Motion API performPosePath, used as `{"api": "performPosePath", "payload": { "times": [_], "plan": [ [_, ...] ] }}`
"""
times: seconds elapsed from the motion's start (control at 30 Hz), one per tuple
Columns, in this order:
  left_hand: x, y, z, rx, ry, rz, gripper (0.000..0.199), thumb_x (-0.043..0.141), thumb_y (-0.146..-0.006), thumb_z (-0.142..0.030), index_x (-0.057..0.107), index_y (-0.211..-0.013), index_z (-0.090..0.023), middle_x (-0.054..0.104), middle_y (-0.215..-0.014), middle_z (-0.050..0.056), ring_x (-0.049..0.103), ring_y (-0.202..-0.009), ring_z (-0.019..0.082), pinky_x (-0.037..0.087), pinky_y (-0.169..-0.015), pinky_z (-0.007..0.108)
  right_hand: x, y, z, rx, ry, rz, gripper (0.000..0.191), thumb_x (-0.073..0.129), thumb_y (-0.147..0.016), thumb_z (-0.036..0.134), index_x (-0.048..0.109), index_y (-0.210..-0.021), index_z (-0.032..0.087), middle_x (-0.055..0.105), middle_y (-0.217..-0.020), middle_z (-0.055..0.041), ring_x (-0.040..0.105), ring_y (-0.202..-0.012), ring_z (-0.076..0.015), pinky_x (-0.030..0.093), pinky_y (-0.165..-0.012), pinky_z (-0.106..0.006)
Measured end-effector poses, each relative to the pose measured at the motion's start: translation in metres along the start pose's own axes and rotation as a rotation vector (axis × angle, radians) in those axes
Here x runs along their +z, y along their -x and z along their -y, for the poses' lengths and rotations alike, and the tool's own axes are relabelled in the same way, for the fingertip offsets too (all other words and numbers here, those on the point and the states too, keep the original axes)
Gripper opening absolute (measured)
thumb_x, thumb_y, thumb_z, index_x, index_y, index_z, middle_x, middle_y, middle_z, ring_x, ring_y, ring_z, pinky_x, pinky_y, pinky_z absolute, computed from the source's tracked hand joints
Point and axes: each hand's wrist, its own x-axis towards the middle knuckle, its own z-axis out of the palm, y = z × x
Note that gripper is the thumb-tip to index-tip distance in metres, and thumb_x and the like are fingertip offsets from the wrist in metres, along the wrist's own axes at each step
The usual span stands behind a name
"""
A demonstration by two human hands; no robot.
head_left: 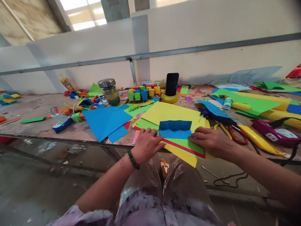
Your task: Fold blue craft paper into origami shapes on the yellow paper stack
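Observation:
Near the table's front edge lies a small creased blue paper (175,129), its far part raised along a fold. Beneath it are stacked yellow sheets (171,111), a green sheet and a red one, some jutting past the edge. My left hand (148,144), with a dark green bead bracelet on the wrist, has its fingers closed at the blue paper's left end. At the right end, the fingers of my right hand (207,141) are pressed together on the same paper. The fingertips of both hands rest close to the sheets below.
Larger blue sheets (105,121) lie left of the stack. Behind are a glass jar (110,92), colored paper blocks (141,93) and a phone (171,84) on a yellow roll. Scissors (237,135), a yellow tool (258,139) and a purple device (276,131) lie right.

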Motion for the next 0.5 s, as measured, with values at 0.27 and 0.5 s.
{"api": "performPosePath", "payload": {
  "times": [0.27,0.5],
  "plan": [
    [0.012,0.007,0.007,-0.056,0.119,-0.077,0.034,0.045,-0.096,-0.042,0.07,-0.113,-0.027,0.064,-0.107,0.009,0.056,-0.1,0.027,0.04,-0.089,0.044,0.002,-0.027,-0.025,0.591,-0.299,-0.205,0.061,0.067,-0.075,0.046,0.056,-0.13,0.02,0.062,-0.123,-0.0137,0.063,-0.1,-0.0285,0.052,-0.082,-0.041],
    [0.021,0.006,0.02,-0.266,0.644,-0.364,0.056,0.068,-0.082,-0.047,0.059,-0.129,-0.017,0.058,-0.126,0.016,0.055,-0.115,0.028,0.044,-0.099,0.042,0.002,-0.065,-0.024,0.634,-0.667,-0.268,0.058,0.065,-0.075,0.053,0.06,-0.119,0.015,0.052,-0.059,0.0032,0.051,-0.055,-0.0162,0.044,-0.054,-0.03]
  ]
}}
